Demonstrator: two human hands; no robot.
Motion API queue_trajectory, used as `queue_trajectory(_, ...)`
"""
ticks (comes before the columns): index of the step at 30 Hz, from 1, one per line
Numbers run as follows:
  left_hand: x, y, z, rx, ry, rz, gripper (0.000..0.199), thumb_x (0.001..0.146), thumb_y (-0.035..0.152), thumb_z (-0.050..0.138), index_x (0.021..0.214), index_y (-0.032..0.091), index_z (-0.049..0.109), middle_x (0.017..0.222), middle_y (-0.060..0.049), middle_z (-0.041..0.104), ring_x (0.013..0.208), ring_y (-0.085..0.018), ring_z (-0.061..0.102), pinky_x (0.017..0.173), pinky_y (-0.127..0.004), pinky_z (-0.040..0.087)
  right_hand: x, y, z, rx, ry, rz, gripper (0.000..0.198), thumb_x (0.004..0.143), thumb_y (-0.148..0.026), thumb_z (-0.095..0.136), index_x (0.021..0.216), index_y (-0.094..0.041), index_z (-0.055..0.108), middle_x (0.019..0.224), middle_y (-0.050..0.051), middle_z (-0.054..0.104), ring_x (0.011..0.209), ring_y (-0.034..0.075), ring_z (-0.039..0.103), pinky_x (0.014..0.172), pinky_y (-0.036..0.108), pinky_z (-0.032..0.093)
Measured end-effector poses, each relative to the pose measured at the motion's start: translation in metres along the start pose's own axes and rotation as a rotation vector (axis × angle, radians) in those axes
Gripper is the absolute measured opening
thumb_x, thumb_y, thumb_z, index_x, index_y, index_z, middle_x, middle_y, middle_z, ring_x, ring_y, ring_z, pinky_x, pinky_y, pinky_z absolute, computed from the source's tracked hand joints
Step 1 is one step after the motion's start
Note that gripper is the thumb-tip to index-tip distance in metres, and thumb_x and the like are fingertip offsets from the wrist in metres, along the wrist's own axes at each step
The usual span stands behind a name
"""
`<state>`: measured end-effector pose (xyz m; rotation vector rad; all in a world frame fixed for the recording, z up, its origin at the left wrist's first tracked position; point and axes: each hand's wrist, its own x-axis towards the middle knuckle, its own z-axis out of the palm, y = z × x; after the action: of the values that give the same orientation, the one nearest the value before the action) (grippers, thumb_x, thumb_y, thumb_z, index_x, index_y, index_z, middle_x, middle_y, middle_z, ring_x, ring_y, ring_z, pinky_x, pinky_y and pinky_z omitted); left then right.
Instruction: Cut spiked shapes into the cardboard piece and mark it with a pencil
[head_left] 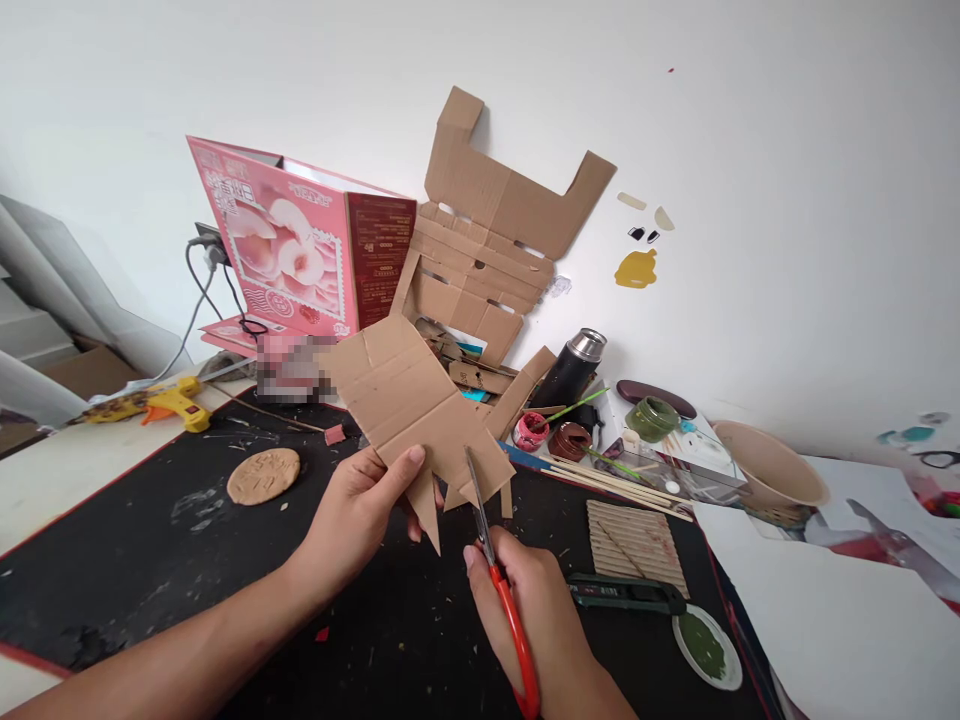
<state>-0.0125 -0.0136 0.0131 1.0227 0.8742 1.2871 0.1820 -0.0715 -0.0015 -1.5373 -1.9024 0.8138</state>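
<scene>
My left hand (367, 500) pinches the lower left edge of a flat brown cardboard piece (412, 390), thumb on top and fingers beneath. The cardboard is held up over the black mat, with a pointed strip hanging down beside my thumb. In my right hand (525, 600) is a pair of scissors (514, 625) with red handles. Its blades reach up over the lower right part of the cardboard, at the cut edge. The fingers inside the handles are partly hidden.
On the black mat (247, 590) lie a round clay disc (264, 476), a corrugated square (637, 545), a utility knife (626, 593) and a dish of green paint (705, 645). A yellow glue gun (176, 402) is at left. Paint jars (531, 430) and a black flask (566, 370) stand behind.
</scene>
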Motion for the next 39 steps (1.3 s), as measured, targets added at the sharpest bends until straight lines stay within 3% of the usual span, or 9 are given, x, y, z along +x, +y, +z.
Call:
queue_trajectory(13, 0.0, 0.002, 0.001, -0.02, -0.003, -0.017, 0.042, 0.086, 0.055, 0.081, 0.079, 0.014, 0.071, 0.063, -0.006, 0.075, 0.042, -0.015, 0.064, 0.037, -0.022, 0.05, -0.001, 0.001, -0.01, 0.068, -0.093, -0.013, 0.031, 0.101, -0.051, 0.061, 0.091, -0.022, 0.068, 0.065, 0.001, 0.071, 0.056, 0.017, 0.068, 0.057, 0.022, 0.048)
queue_trajectory(18, -0.001, 0.003, 0.001, -0.021, -0.002, -0.037, 0.041, 0.088, 0.053, 0.079, 0.076, 0.014, 0.071, 0.063, -0.007, 0.075, 0.042, -0.015, 0.064, 0.037, -0.022, 0.05, -0.001, 0.003, -0.012, 0.099, -0.105, 0.002, 0.044, 0.094, -0.063, 0.071, 0.102, -0.02, 0.073, 0.06, -0.002, 0.064, 0.05, 0.016, 0.061, 0.051, 0.022, 0.043)
queue_trajectory(28, 0.003, -0.002, -0.002, -0.089, -0.019, -0.05, 0.041, 0.088, 0.052, 0.081, 0.073, 0.014, 0.072, 0.058, -0.003, 0.072, 0.039, -0.013, 0.062, 0.036, -0.02, 0.05, -0.001, 0.009, -0.011, 0.273, -0.15, 0.034, 0.065, 0.08, -0.076, 0.081, 0.113, -0.021, 0.073, 0.067, 0.0, 0.073, 0.055, 0.019, 0.07, 0.052, 0.021, 0.05)
queue_trajectory(39, -0.001, 0.003, -0.001, -0.01, -0.006, 0.001, 0.041, 0.086, 0.054, 0.082, 0.077, 0.015, 0.072, 0.061, -0.004, 0.074, 0.043, -0.016, 0.066, 0.038, -0.023, 0.054, 0.0, 0.007, -0.016, 0.292, -0.204, 0.076, 0.083, 0.066, -0.083, 0.087, 0.119, -0.021, 0.073, 0.08, 0.008, 0.084, 0.07, 0.028, 0.082, 0.061, 0.026, 0.059)
